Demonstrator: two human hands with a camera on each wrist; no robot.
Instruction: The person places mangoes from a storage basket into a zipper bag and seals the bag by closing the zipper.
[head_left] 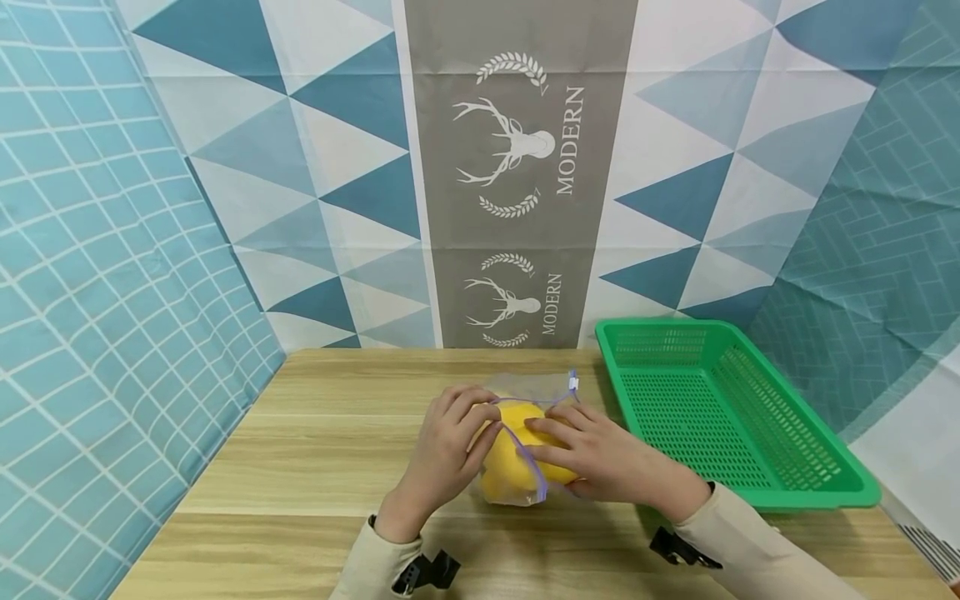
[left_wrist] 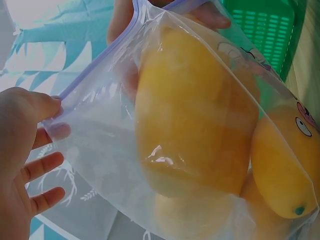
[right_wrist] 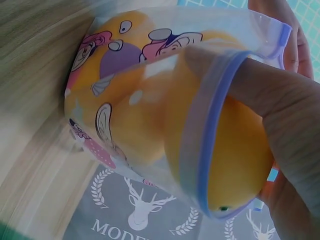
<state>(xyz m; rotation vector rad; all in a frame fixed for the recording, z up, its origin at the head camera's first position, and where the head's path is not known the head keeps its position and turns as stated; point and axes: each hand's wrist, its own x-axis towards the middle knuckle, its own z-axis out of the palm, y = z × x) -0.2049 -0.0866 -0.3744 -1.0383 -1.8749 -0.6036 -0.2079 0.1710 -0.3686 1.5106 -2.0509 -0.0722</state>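
A clear, shiny plastic bag (head_left: 517, 497) sits near the middle of a wooden table (head_left: 315, 467), between the two hands. The table is pale brown with wavy lines like real wood. The bag is thin and crinkly, with a smooth purple zip strip (head_left: 528, 457) round its open mouth and a little white slider (head_left: 573, 383) at one end. Cartoon pictures (right_wrist: 175, 42) in pink and purple are printed on one side. Inside are fat, smooth yellow fruits (left_wrist: 195, 110), round and a bit long like lemons, and one has a small green tip (left_wrist: 299, 210). The left hand (head_left: 450, 437) pinches the edge of the bag between thumb and pointing finger, and its other fingers are spread apart. The right hand (head_left: 600, 454) is at the mouth of the bag, its fingers apart and bent round a yellow fruit there. Just beside it is a green basket (head_left: 795, 500), a hard box with sloping sides and lots of tiny holes. Behind the table hangs a creased cloth (head_left: 517, 233) with white deer heads on grey.
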